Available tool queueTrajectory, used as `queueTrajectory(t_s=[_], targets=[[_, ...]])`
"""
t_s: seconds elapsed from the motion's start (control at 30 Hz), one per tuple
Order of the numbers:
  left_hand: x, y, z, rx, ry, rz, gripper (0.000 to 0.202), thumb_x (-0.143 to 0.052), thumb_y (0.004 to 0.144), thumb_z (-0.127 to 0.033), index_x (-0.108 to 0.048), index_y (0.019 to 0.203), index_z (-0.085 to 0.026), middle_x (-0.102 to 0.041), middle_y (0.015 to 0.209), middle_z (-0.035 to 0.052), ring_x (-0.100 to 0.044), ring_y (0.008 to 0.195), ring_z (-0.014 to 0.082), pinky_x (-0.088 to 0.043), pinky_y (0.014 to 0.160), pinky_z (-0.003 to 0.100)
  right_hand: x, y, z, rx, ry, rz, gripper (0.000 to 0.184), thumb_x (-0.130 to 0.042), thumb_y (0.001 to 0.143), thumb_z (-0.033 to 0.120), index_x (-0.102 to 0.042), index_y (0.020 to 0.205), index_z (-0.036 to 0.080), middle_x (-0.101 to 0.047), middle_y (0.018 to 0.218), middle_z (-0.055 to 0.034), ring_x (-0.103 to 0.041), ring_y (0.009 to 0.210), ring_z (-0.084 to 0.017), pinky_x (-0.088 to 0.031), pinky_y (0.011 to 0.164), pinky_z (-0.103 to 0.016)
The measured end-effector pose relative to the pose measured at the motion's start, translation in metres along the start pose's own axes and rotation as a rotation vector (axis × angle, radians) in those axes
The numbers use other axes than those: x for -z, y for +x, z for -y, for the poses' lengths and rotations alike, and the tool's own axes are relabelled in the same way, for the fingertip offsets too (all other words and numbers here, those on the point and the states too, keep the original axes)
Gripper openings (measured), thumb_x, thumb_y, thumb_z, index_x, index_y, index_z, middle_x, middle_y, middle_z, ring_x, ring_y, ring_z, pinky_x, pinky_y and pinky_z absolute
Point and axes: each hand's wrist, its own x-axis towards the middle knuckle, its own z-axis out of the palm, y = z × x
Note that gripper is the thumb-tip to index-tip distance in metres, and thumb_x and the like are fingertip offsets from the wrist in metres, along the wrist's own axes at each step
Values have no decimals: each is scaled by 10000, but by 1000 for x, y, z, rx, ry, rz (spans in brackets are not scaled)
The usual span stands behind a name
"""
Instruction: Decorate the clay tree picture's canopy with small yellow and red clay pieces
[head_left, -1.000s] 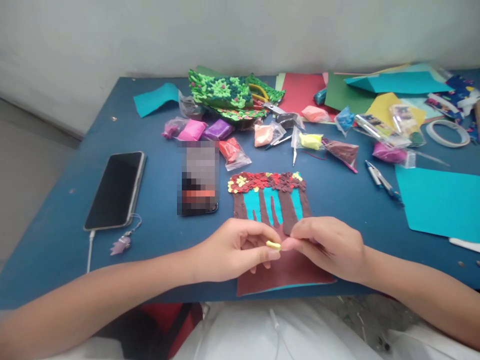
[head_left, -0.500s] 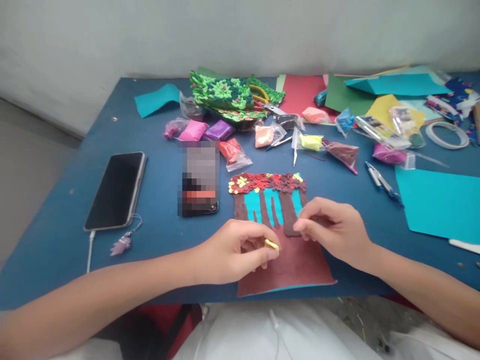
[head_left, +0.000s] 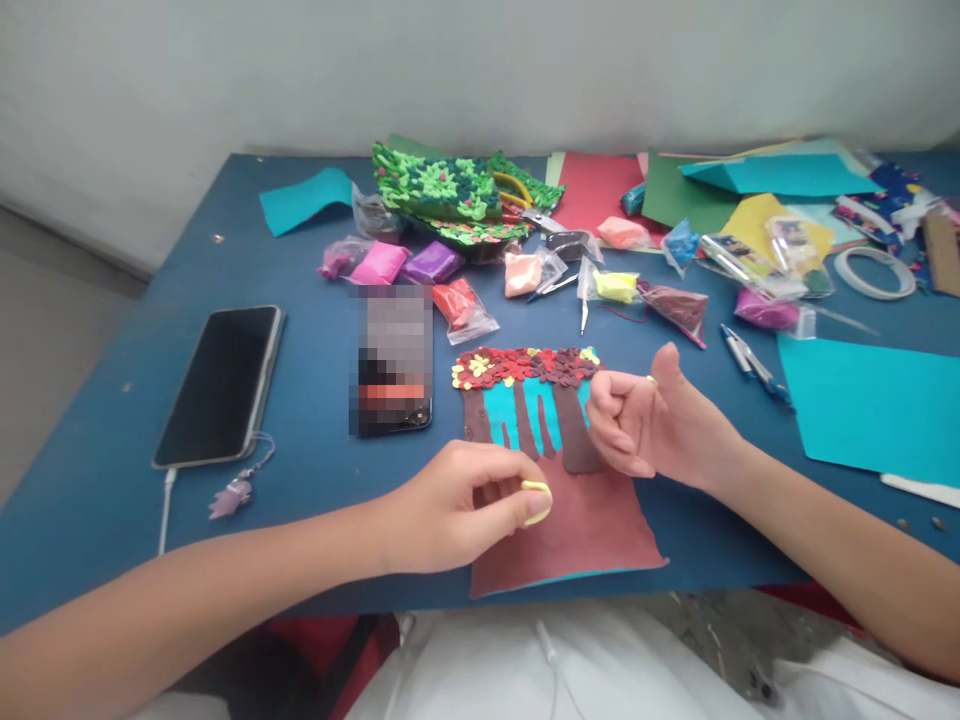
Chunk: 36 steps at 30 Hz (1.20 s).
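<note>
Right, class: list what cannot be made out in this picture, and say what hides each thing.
Head view only:
- Second phone: screen blurred out.
- Clay picture: parts hidden under the left hand and right hand.
- Right hand's fingertip speck: too small to identify.
- Teal paper: cut off by the right edge.

counter [head_left: 315, 240]: dark blue
clay strip [head_left: 537, 501]: pale yellow
clay picture [head_left: 555, 470]: brown trunks on turquoise, red and yellow dots
phone [head_left: 219, 385]: black

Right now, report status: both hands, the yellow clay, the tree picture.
Left hand pinching yellow clay piece in its fingers. Right hand curled above clay tree picture, contents unclear. Nothing between hands and picture.
</note>
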Motion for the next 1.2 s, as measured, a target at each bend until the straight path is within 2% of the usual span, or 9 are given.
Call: queueTrajectory(t_s=[0.1,0.17,0.33,0.5,0.6,0.67,0.73,0.9,1.2], targets=[[0,-1,2,-67,40,-3,233,-491,878,-251,-591,703,-135,-566,614,-4,-481,549,79,-390,525,172,5,1,2,-1,7,53,559,-503,757,727,-417,633,190,-376,481,76,-358,345,-61,-271,356,-193],[0,-1,1,-45,-23,-7,226,-483,877,-254,-587,717,-134,-568,641,2,-499,567,82,-400,526,171,6,1,1,59,-109,52,570,-497,746,741,-404,614,194,-354,472,82,-329,332,-62,-247,347,-203],[1,3,-3,186,-435,2,154,-481,814,-236,-585,798,-123,-568,695,20,-576,571,110,-414,443,164,-2,-3,-13,301,-528,-85,478,-708,697,559,-448,598,170,-424,495,62,-365,426,-58,-270,408,-200],[3,5,-2,291,-812,128,146,-440,648,-165,-564,706,-114,-567,634,43,-569,498,130,-319,332,153,-15,-9,-20,550,-954,-103,490,-649,769,531,-394,551,174,-384,497,60,-327,465,-52,-274,432,-193],[2,4,-3,335,-982,140,119,-459,598,-171,-518,693,-131,-501,601,9,-470,439,91,-210,337,152,-20,-10,-22,647,-1102,-89,484,-650,775,506,-366,558,179,-317,497,77,-264,476,-50,-236,429,-187],[0,2,-5,345,-952,138,79,-470,626,-191,-498,675,-135,-432,565,-23,-355,415,55,-171,376,167,-22,-10,-24,706,-1153,-66,485,-670,762,485,-344,563,186,-280,501,84,-236,482,-55,-223,436,-197],[-3,0,-8,320,-786,107,104,-499,721,-226,-521,682,-132,-393,551,-43,-310,445,51,-202,415,178,-25,-10,-27,765,-1177,-38,481,-679,764,459,-327,569,195,-261,504,86,-224,481,-61,-213,442,-215],[-8,-1,-12,114,-342,19,94,-592,822,-215,-631,780,-141,-485,583,-53,-379,529,59,-331,511,170,-28,-11,-29,846,-1242,-30,459,-634,805,470,-328,582,209,-267,501,81,-220,470,-70,-196,435,-242],[-8,1,-9,-47,-159,-52,100,-607,805,-139,-688,747,-134,-652,683,-7,-508,587,74,-412,567,157,-26,-10,-32,823,-1257,-23,471,-618,809,498,-317,585,212,-267,507,80,-222,471,-71,-192,439,-241]])
